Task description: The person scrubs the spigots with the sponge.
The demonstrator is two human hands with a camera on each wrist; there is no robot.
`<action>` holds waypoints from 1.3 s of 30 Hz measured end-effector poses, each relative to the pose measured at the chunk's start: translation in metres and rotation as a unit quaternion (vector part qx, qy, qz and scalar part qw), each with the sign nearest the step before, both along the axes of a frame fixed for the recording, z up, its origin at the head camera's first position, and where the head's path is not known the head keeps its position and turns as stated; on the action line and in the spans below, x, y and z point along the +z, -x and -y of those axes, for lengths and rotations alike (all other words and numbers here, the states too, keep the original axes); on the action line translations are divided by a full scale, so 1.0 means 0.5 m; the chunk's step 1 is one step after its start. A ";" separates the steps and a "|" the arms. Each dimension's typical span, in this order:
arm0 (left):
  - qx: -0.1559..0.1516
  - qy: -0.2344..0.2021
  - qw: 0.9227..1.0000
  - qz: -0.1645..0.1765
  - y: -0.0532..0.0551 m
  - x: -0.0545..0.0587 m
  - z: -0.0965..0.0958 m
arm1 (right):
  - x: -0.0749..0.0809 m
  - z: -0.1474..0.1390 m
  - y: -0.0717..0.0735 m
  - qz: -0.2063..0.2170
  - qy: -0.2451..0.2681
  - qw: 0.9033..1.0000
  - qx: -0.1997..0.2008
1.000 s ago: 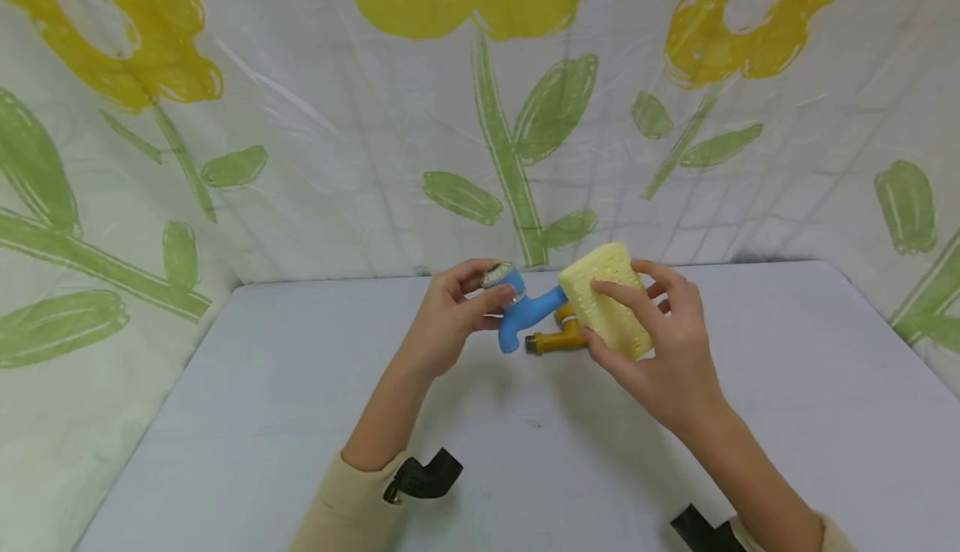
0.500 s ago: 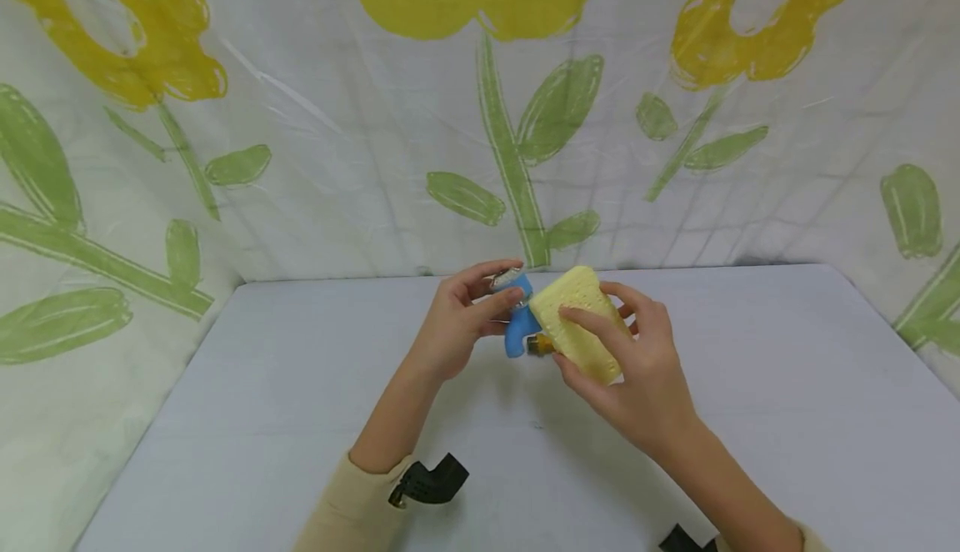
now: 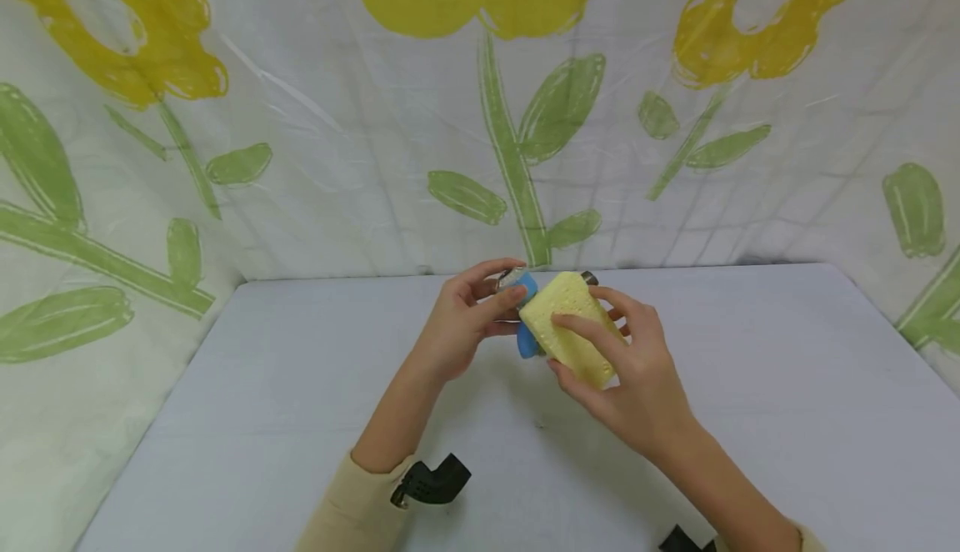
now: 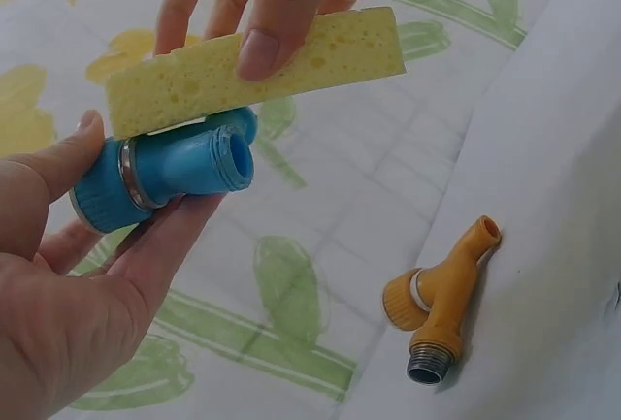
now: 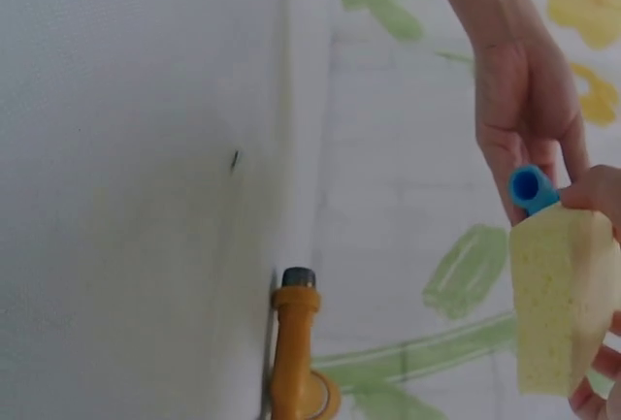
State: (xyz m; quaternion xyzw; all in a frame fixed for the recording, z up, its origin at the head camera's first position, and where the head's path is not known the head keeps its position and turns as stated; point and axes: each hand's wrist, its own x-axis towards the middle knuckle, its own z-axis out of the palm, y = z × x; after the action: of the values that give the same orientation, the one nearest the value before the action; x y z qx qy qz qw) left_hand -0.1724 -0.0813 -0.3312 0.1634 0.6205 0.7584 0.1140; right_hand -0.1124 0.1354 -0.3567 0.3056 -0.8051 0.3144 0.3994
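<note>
Even, bright, diffuse light fills all 3 views. Soft faint shadows lie under the arms on the desk (image 3: 300, 385). The head view bows at its edges; the wrist views look slightly soft.

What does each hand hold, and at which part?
The left hand grips the blue tap at its ringed end. The right hand pinches the yellow sponge by its faces.

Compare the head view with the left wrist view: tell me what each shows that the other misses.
Only the head view shows the whole table and both forearms. Only the left wrist view shows the orange tap lying on the table, and the blue tap's threaded open end. Both show the left hand holding the blue tap while the right hand holds the sponge against it.
</note>
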 end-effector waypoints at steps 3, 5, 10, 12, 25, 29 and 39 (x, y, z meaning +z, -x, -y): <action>0.000 -0.004 1.000 0.003 -0.001 -0.001 -0.003 | -0.002 0.005 -0.004 0.002 -0.006 1.000 0.007; 0.001 -0.004 1.000 0.005 -0.001 -0.003 -0.003 | -0.003 0.006 -0.005 0.002 -0.016 1.000 0.010; 0.002 -0.004 1.000 0.000 -0.001 -0.004 -0.001 | -0.001 0.000 -0.001 0.004 -0.010 1.000 0.005; -0.001 -0.005 1.000 -0.002 -0.001 -0.003 -0.001 | -0.002 -0.002 0.001 0.005 0.001 1.000 0.004; -0.017 -0.004 1.000 -0.009 -0.004 0.002 0.004 | 0.000 -0.002 -0.001 0.010 -0.002 1.000 0.006; -0.018 -0.001 1.000 -0.007 -0.004 0.002 0.004 | -0.002 0.004 -0.006 0.011 -0.010 1.000 0.012; -0.043 0.014 0.999 -0.023 -0.002 0.007 0.013 | 0.003 -0.007 0.000 0.016 -0.007 1.000 -0.001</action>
State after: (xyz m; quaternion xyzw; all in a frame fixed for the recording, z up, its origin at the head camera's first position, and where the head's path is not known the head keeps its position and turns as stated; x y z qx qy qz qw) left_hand -0.1712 -0.0877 -0.3275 0.2058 0.6261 0.7400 0.1347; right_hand -0.1125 0.1391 -0.3551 0.3021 -0.8140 0.3134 0.3846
